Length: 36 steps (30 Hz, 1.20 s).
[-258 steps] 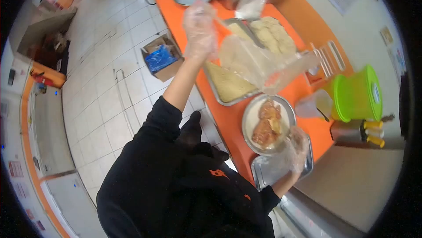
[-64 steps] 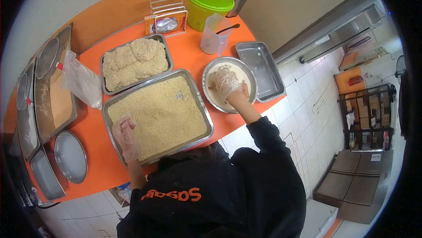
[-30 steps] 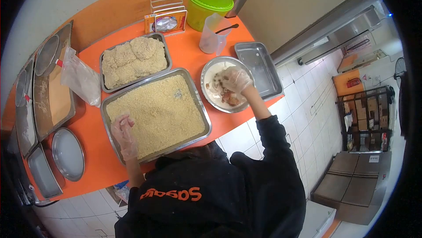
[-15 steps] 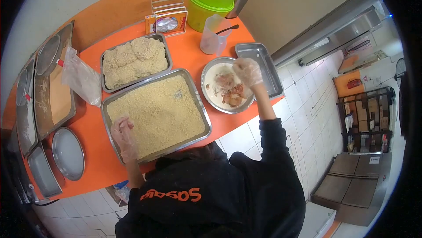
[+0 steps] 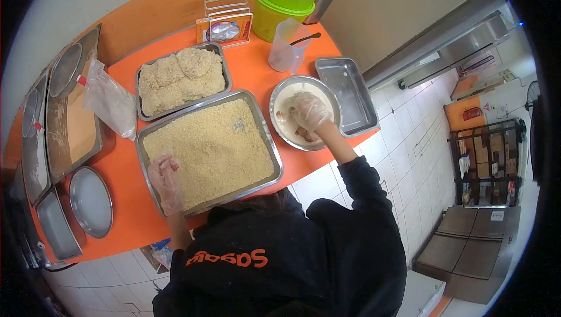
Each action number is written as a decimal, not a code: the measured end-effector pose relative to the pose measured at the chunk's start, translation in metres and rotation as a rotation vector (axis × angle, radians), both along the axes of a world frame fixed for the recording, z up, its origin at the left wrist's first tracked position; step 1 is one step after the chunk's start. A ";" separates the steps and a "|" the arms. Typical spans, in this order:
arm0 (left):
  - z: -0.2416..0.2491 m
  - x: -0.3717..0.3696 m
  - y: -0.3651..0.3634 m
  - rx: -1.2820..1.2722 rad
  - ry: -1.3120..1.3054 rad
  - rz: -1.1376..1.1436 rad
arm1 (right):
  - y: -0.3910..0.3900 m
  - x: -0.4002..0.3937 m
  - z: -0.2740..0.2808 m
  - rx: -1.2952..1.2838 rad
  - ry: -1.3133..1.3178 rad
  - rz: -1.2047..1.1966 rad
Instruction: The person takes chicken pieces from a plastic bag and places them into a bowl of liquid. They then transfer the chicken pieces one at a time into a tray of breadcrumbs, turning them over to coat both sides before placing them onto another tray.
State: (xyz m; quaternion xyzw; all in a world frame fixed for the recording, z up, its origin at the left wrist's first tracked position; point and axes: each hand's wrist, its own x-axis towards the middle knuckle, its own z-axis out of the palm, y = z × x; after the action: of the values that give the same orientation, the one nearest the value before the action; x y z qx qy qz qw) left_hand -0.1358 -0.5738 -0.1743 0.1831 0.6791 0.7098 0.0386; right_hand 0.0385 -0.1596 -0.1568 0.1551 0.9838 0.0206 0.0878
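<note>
My right hand [image 5: 310,110], in a clear plastic glove, is down in a round metal bowl [image 5: 274,124] of white batter. It lies over brownish-pink pieces of meat [image 5: 306,135], and its fingertips are hidden. My left hand [image 5: 166,181], gloved too, rests at the left side of a large metal tray [image 5: 272,172] filled with pale yellow crumbs [image 5: 210,150]. Its fingers are loosely curled, with nothing visible in them. Behind that tray, a smaller metal tray [image 5: 225,77] holds crumb-coated pieces [image 5: 181,80] piled together.
Right of the bowl stands a metal pan [image 5: 353,97]. Behind are a plastic jug [image 5: 283,54] with a dark-handled utensil, green tubs [image 5: 280,21] and a wire rack [image 5: 228,13]. On the left are a plastic bag [image 5: 109,103], pans with sieves [image 5: 66,70] and an oval dish [image 5: 90,203].
My right hand has moved down and left, from the bowl's right rim onto the meat, now mostly covering it. My left hand has stayed in place.
</note>
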 end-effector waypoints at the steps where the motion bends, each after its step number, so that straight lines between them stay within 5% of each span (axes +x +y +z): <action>1: 0.000 -0.001 -0.001 0.014 -0.017 0.008 | -0.002 -0.001 0.013 -0.058 0.077 -0.048; 6: 0.006 -0.002 -0.005 -0.055 -0.012 0.032 | -0.002 0.003 0.086 -0.500 0.347 -0.272; 12: -0.007 -0.007 0.000 -0.032 -0.003 -0.019 | 0.053 0.029 0.061 -1.181 0.480 -0.369; 15: -0.006 -0.003 0.008 -0.005 -0.044 -0.044 | 0.059 0.024 0.050 -0.602 0.403 -0.579; 18: -0.003 0.002 0.016 -0.023 -0.072 -0.050 | 0.051 0.023 0.051 -0.382 0.474 -0.651; 21: 0.006 0.007 0.016 -0.060 -0.052 -0.087 | -0.007 0.012 0.072 -0.217 0.228 -0.298; 23: 0.002 0.007 0.016 -0.077 -0.029 -0.117 | -0.002 0.017 -0.008 0.083 0.292 -0.023; 28: -0.004 0.010 0.022 -0.012 -0.109 -0.122 | -0.018 0.023 -0.009 -0.137 0.274 -0.188; 29: -0.004 0.008 0.022 0.013 -0.113 -0.137 | -0.009 0.021 -0.005 -0.011 0.300 -0.111; 36: -0.009 0.003 0.005 0.013 -0.070 -0.069 | -0.006 0.013 0.122 -0.443 0.311 -0.271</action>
State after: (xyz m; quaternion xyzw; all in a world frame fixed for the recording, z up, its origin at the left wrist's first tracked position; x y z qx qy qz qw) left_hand -0.1329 -0.5688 -0.1832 0.1815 0.6660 0.7184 0.0858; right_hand 0.0512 -0.1652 -0.0345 0.2633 0.9364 -0.2302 -0.0304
